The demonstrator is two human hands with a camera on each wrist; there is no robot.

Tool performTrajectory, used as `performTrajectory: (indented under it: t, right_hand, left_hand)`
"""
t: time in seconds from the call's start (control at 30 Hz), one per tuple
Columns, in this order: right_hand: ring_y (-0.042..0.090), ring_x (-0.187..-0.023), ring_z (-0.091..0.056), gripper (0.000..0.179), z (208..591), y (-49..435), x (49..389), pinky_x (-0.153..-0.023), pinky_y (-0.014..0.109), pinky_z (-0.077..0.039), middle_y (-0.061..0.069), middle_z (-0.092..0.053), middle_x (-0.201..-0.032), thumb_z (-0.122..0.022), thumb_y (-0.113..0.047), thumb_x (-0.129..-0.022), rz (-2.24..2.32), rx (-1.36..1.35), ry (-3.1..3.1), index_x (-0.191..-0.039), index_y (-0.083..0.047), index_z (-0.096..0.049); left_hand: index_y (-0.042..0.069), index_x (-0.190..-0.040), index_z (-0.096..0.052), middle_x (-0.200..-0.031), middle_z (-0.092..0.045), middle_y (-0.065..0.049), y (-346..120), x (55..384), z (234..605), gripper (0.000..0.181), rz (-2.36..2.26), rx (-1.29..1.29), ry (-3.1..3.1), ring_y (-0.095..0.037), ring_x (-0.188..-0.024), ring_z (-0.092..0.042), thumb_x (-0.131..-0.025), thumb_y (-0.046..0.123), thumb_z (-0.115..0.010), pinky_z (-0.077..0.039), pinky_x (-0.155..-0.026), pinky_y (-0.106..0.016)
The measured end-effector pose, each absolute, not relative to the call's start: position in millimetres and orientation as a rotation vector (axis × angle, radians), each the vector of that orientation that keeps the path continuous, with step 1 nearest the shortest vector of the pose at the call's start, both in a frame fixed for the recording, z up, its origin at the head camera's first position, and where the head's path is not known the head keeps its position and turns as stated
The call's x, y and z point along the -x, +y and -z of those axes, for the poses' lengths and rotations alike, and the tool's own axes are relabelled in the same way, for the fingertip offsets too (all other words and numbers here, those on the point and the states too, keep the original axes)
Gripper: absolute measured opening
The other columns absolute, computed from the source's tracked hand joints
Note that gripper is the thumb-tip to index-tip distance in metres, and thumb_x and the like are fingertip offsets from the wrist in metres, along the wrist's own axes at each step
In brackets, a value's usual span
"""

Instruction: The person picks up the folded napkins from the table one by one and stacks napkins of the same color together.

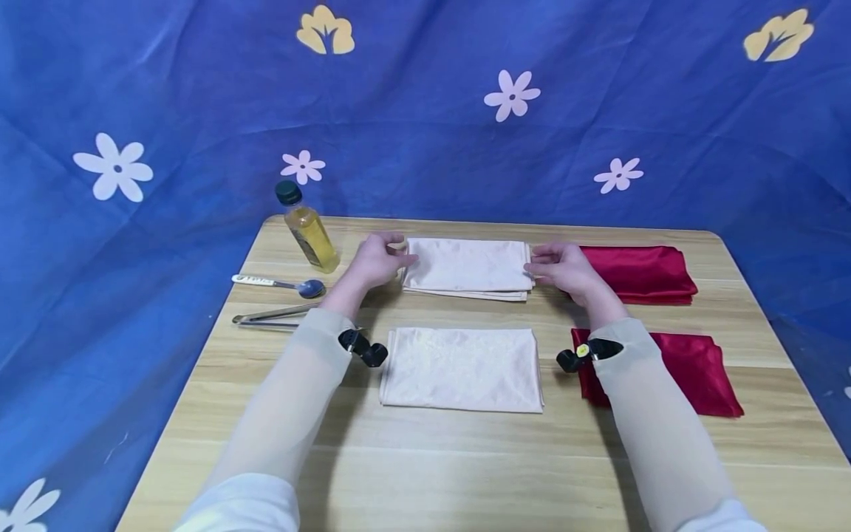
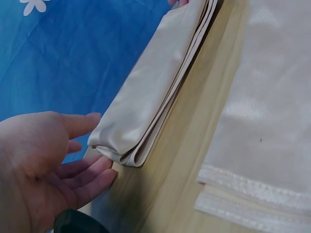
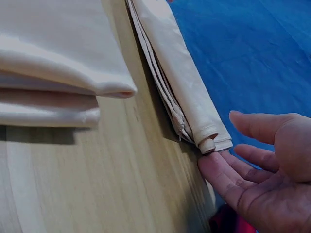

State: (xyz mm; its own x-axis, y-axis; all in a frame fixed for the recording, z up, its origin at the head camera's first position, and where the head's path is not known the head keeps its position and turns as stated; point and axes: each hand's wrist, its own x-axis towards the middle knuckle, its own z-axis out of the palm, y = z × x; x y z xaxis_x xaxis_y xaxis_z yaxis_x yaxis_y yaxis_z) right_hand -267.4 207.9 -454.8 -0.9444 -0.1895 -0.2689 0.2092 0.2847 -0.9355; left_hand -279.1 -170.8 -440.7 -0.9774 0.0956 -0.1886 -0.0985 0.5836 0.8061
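A folded white satin cloth (image 1: 468, 264) lies at the back middle of the table, several layers showing along its near edge. My left hand (image 1: 380, 260) is at its left end; in the left wrist view the loosely bent fingers (image 2: 92, 177) meet the end fold and the thumb is near the upper corner. At the opposite end is my right hand (image 1: 560, 267), its fingertips (image 3: 210, 162) right at the bottom of the folds and its thumb apart from the cloth. A second folded white cloth (image 1: 462, 369) lies nearer, between the forearms.
Two folded red satin cloths, one at the back (image 1: 638, 273) and one nearer (image 1: 698, 373), lie on the right, partly behind my right arm. On the left stand a bottle of yellow liquid (image 1: 312, 240), a spoon (image 1: 279, 284) and metal tongs (image 1: 266, 318). A blue curtain (image 1: 425, 177) hangs behind.
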Motion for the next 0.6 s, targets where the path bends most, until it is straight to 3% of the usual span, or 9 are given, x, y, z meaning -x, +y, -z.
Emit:
performTrajectory:
  t: [0.17,0.23,0.3,0.4,0.5,0.6]
  right_hand:
    - [0.023,-0.11,-0.066,0.06,457.8,200.0,269.6,-0.09,0.032,-0.061,0.03,-0.06,-0.139,-0.078,-0.008,-0.097,1.647,-0.101,2.287,-0.146,0.012,-0.05]
    - [0.021,-0.104,-0.065,0.059,458.8,196.6,269.8,-0.085,0.03,-0.061,0.028,-0.06,-0.137,-0.078,-0.009,-0.096,1.622,-0.138,2.312,-0.144,0.012,-0.052]
    - [0.018,-0.097,-0.065,0.057,459.6,193.3,269.8,-0.079,0.027,-0.061,0.027,-0.06,-0.134,-0.079,-0.01,-0.096,1.584,-0.177,2.343,-0.141,0.013,-0.054]
    - [0.014,-0.084,-0.063,0.05,458.7,188.3,269.3,-0.069,0.024,-0.059,0.021,-0.06,-0.122,-0.081,-0.011,-0.094,1.515,-0.239,2.387,-0.132,0.013,-0.059]
    - [0.011,-0.073,-0.058,0.033,456.0,184.3,269.2,-0.062,0.023,-0.056,0.011,-0.058,-0.102,-0.082,-0.011,-0.092,1.461,-0.278,2.406,-0.111,0.007,-0.063]
    - [0.009,-0.061,-0.051,0.028,452.8,182.0,269.3,-0.055,0.023,-0.049,0.001,-0.051,-0.078,-0.083,-0.012,-0.091,1.432,-0.289,2.403,-0.085,-0.004,-0.057]
  left_hand:
    - [-0.002,-0.139,-0.063,-0.12,-0.071,-0.015,-168.8,280.1,440.1,0.057,-1.272,0.093,2.614,-0.028,-0.11,-0.066,-0.094,0.027,-0.083,-0.055,-0.096,-0.038]
    - [-0.001,-0.118,-0.071,-0.101,-0.068,-0.009,-167.6,281.3,440.0,0.04,-1.221,0.123,2.626,-0.024,-0.096,-0.063,-0.093,0.029,-0.083,-0.054,-0.086,-0.036]
    - [0.003,-0.09,-0.068,-0.079,-0.057,-0.002,-166.2,282.7,439.8,0.032,-1.169,0.161,2.627,-0.02,-0.076,-0.056,-0.092,0.031,-0.084,-0.05,-0.071,-0.034]
    - [0.011,-0.062,-0.052,-0.058,-0.039,0.003,-163.7,284.5,439.8,0.05,-1.107,0.227,2.602,-0.017,-0.056,-0.041,-0.093,0.034,-0.084,-0.04,-0.056,-0.034]
    - [0.013,-0.058,-0.052,-0.058,-0.042,0.003,-162.0,284.4,438.8,0.052,-1.086,0.278,2.59,-0.016,-0.056,-0.042,-0.093,0.033,-0.083,-0.041,-0.056,-0.033]
    - [0.01,-0.07,-0.061,-0.078,-0.055,-0.003,-161.2,283.1,437.1,0.038,-1.089,0.292,2.586,-0.02,-0.072,-0.052,-0.094,0.03,-0.083,-0.046,-0.066,-0.033]
